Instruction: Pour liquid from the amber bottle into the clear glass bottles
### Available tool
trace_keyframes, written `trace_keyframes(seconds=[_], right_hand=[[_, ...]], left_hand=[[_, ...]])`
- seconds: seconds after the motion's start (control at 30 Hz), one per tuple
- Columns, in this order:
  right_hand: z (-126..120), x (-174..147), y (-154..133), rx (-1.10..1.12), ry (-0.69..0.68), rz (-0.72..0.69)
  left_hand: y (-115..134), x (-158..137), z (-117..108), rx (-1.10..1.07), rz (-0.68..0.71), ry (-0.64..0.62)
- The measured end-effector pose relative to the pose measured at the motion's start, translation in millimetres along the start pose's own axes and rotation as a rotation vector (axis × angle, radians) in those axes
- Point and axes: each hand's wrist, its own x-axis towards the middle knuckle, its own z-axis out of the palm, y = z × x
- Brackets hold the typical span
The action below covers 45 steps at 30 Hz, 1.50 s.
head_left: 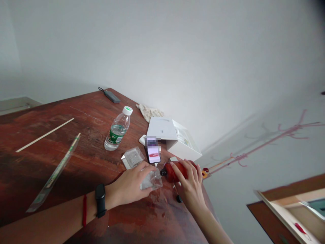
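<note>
My left hand (134, 181) grips a small clear plastic container (154, 180), tilted on its side with its opening facing right. In my right hand (189, 179) is a red-brown bottle (175, 171), held sideways. Its black neck (164, 172) points left at the container's opening. Whether liquid flows between them is too small to tell. Just behind my left hand lies a square clear plastic piece (133, 157). A black cap (179, 198) rests on the table below my right hand. Wet drops show on the wood under the container.
On the brown table (83, 118) stands a water bottle (118, 128) with a green label. A lit phone (153, 154) leans near an open white box (162, 128). A wooden stick (45, 135), wrapped chopsticks (54, 174), a grey device (111, 96) and a cloth (149, 112) lie around. A pink coat rack (266, 139) is at right.
</note>
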Motion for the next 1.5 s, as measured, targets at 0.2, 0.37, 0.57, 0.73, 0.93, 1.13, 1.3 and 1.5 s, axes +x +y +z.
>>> trace_keyframes(seconds=[0.2,0.37,0.57,0.73,0.93,1.13,1.3,1.5], right_hand=[[1,-2,5,-0.026,-0.025,-0.042],[0,-1,5,-0.02,-0.021,-0.05],[-1,-1,6,-0.019,-0.017,-0.053],[0,-1,5,-0.035,-0.017,-0.052],[-1,0,2,-0.047,-0.003,-0.041],[-4,3,-1,-0.043,-0.005,-0.031],[-6,5,-4,-0.031,0.005,-0.009],[-6,6,-5,-0.041,0.009,-0.005]], left_hand=[[5,1,-2,0.015,-0.027,-0.008],[3,0,-1,0.01,-0.013,0.005],[5,-1,-2,0.027,-0.009,0.01],[6,0,-2,0.028,-0.009,-0.002],[5,1,-1,0.023,-0.011,-0.009],[6,1,-2,0.029,-0.026,-0.023],[5,1,-1,0.034,-0.021,-0.008],[6,1,-3,0.019,-0.016,-0.01]])
